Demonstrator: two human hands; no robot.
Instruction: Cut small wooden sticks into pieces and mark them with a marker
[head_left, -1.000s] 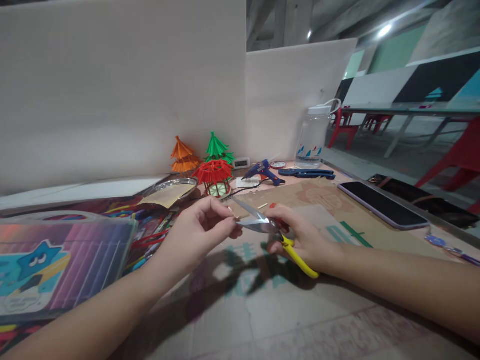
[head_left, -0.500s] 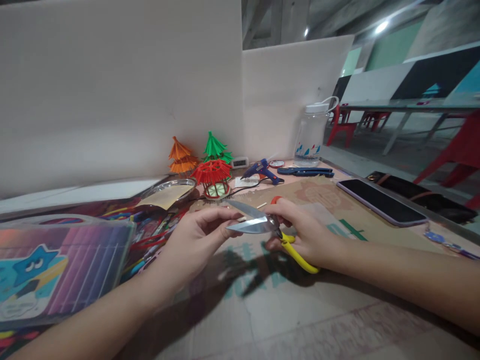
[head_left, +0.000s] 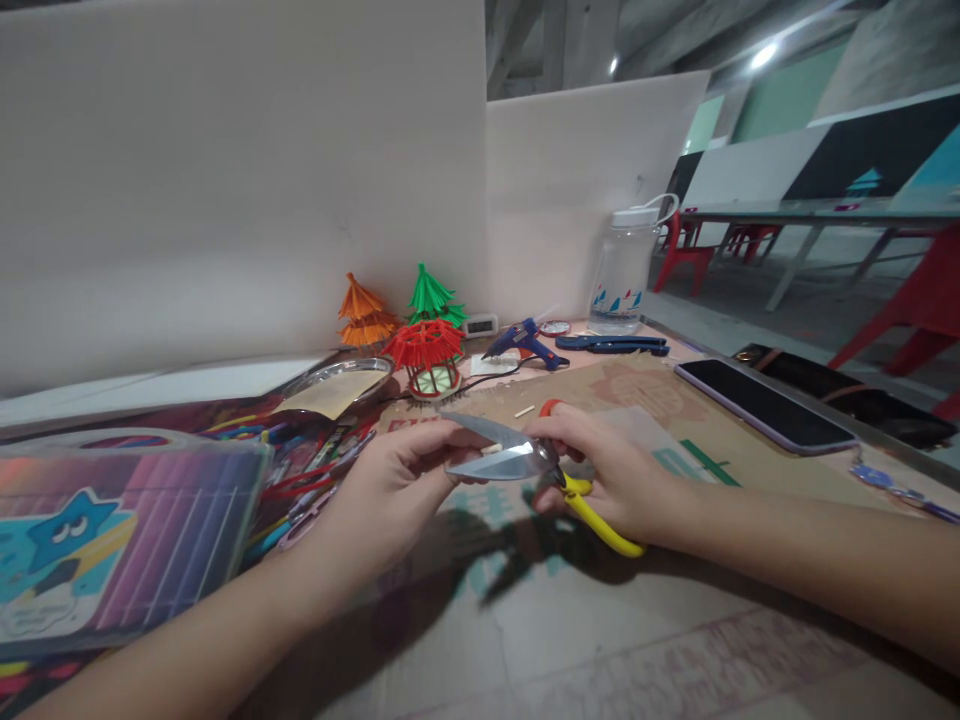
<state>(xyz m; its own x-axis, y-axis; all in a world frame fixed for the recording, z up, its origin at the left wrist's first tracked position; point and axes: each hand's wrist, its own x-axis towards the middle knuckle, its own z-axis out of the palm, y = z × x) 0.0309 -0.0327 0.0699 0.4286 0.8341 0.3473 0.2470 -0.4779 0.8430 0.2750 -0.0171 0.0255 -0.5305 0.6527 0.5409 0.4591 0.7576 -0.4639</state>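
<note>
My right hand (head_left: pixel 600 470) is closed round the yellow and red handles of a pair of scissors (head_left: pixel 517 455), whose blades stand apart and point left. Between the blades shows the pale end of a thin wooden stick (head_left: pixel 491 449), pinched in the fingertips of my left hand (head_left: pixel 409 475). Most of that stick is hidden by the fingers and the blades. Just beyond the scissors a short cut piece of stick (head_left: pixel 524 411) lies on the cardboard (head_left: pixel 480 640). Behind it stands a small model hut (head_left: pixel 427 350) with a red roof.
Orange (head_left: pixel 365 310) and green (head_left: pixel 433 295) roofed models stand by the wall panel. Near them are a blue glue gun (head_left: pixel 525 342), blue pliers (head_left: pixel 611 344) and a water bottle (head_left: pixel 622 270). A phone (head_left: pixel 765 405) lies right; a marker case (head_left: pixel 127 540) sits left.
The scissors' blades have opened a little wider around the stick. The short cut piece beyond them now shows apart from the blades. Both hands stay in nearly the same place.
</note>
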